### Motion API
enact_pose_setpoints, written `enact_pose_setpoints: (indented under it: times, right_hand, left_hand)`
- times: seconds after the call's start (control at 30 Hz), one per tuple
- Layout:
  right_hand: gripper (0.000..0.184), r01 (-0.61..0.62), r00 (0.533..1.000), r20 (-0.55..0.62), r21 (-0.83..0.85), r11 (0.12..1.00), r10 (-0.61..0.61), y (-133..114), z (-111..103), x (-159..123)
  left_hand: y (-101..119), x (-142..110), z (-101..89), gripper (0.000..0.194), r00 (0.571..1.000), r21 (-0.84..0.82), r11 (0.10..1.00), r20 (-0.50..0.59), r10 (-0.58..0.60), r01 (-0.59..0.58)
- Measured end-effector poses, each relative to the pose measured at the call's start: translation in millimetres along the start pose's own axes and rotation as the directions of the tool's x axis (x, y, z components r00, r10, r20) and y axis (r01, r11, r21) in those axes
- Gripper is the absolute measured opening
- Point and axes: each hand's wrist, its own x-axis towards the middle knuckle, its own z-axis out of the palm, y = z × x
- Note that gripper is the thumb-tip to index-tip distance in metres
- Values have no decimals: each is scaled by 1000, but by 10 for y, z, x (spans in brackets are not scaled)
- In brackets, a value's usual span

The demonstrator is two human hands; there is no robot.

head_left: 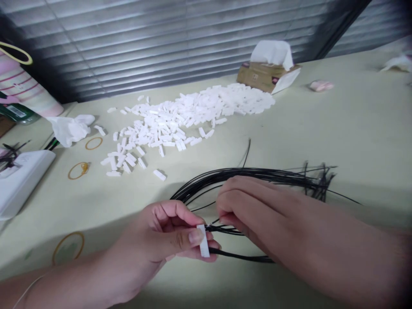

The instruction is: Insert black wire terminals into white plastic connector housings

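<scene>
My left hand [161,240] pinches a small white plastic connector housing [203,241] upright between thumb and fingers. My right hand [254,214] is close beside it, its fingertips pinching thin black wires [240,256] near the housing. The wires form a long looped bundle [244,174] that runs behind my hands and ends in a loose spray of tips at the right. The exact wire ends are hidden by my fingers. Several hundred similar white housings lie in a spread pile [189,116] on the table, well beyond my hands.
The pale green table [337,128] holds a cardboard tissue box [267,73] at the back and crumpled tissue [69,130] at the left. Rubber bands [94,143] lie near a white plastic device [22,180] at the left edge. Window blinds stand behind.
</scene>
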Motion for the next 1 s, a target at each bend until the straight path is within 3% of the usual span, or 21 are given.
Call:
enact_pose_setpoints:
  times: [0.47,0.87,1.0]
  right_hand:
    - [30,37,999,4,-13,999,-37,-31,85,-38]
    - [26,-107,994,-3,299,948,113,-43,38,-39]
    - [23,-118,993,6,289,950,121,32,-47,-63]
  left_hand:
    - [-16,5,-5,13,1000,36,999,0,-2,2]
    - [-44,22,-20,13,1000,24,999,0,23,-23]
    - [-22,8,1,12,1000,-1,1000,-1,23,-23]
